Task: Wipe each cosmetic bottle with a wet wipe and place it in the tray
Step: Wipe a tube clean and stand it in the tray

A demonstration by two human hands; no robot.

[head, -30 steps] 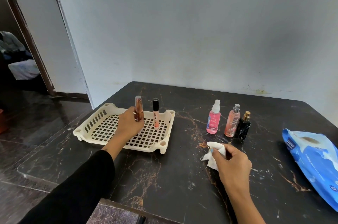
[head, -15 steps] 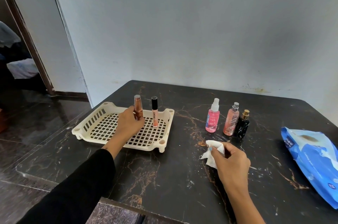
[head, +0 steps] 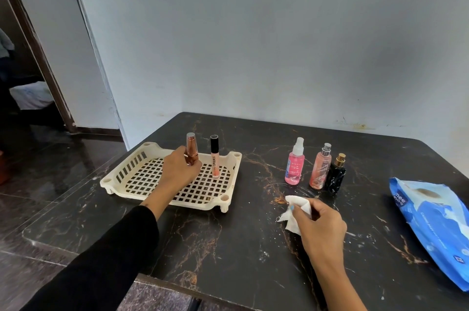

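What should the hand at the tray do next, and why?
Probably let go of the rose-gold bottle and draw back. The left hand grips it upright over the tray, beside the lip gloss tube. Three bottles wait unwiped on the table; the right hand holds the wet wipe.

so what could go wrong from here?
1. The left hand grips the rose-gold tube upright in the cream lattice tray; on release it may tip into the slim black-capped lip gloss tube beside it.
2. The right hand, holding the white wipe, could knock the three bottles clustered just beyond.
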